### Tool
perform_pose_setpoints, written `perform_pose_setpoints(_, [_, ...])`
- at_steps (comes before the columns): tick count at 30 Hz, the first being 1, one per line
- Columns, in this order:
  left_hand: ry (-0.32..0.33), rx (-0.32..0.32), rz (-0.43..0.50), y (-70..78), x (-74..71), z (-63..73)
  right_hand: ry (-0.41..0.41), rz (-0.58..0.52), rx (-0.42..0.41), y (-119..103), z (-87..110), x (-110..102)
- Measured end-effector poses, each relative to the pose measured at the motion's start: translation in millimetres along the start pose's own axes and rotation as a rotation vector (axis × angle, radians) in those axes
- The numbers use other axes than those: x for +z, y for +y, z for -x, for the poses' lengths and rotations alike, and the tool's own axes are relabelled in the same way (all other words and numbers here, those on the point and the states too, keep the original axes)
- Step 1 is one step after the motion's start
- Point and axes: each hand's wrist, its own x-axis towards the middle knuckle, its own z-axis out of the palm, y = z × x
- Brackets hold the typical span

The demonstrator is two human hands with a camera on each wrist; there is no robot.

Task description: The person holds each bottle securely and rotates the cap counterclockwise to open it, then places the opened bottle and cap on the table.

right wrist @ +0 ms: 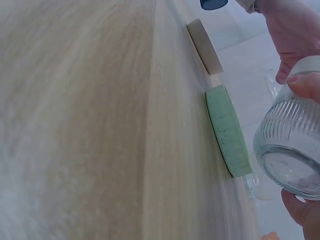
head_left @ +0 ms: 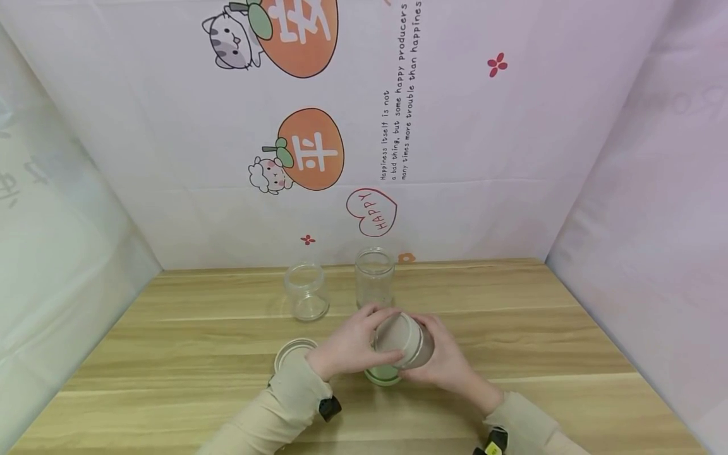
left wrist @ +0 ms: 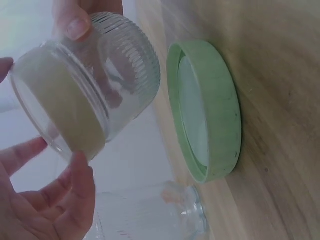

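A ribbed glass jar (left wrist: 132, 65), tilted on its side, is held above the table by both hands. My right hand (head_left: 449, 366) grips the glass body from the right. On the jar's mouth sits a cream-coloured lid (left wrist: 70, 100), and the fingers and thumb of my left hand (head_left: 355, 344) hold it round the rim. Directly below lies a green lid (left wrist: 220, 110) on the wood, partly hidden by the hands in the head view. Near the left wrist is another cream lid (head_left: 294, 344), partly covered by the sleeve.
Two uncovered glass jars stand farther back: a short one (head_left: 307, 294) on the left and a taller one (head_left: 374, 278) beside the printed back cloth (head_left: 455, 208). White cloth walls border the wooden table (head_left: 546, 354) on both sides.
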Motion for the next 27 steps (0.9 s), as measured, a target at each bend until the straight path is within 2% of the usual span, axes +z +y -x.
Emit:
perform_pose_setpoints(7, [0.023,-0.055,-0.02,3.6,1.5,-0.2,0.012,0.002,0.001,-0.4,1.0,0.1])
perform_pose_setpoints(11, [-0.017,-0.024,-0.051,2.4,-2.2,1.2,0.01,0.006,-0.022,0.7,1.5,-0.2])
perform_pose_setpoints(16, [-0.1,0.119,-0.042,-1.0,-8.5,3.7,0.002,0.0,-0.032,1.4,2.3,-1.1])
perform_pose_setpoints(20, [-0.111,0.28,-0.039,-3.6,-9.9,4.4,-0.009,-0.014,-0.019,0.5,2.8,-1.7])
perform_pose_setpoints(23, [-0.111,0.373,-0.06,-5.4,-8.9,4.7,-0.029,-0.028,-0.014,-0.3,3.0,-1.5])
perform_pose_setpoints(27, [-0.12,0.428,-0.11,-6.7,-6.5,5.4,-0.055,-0.041,-0.015,-1.4,3.6,-0.4])
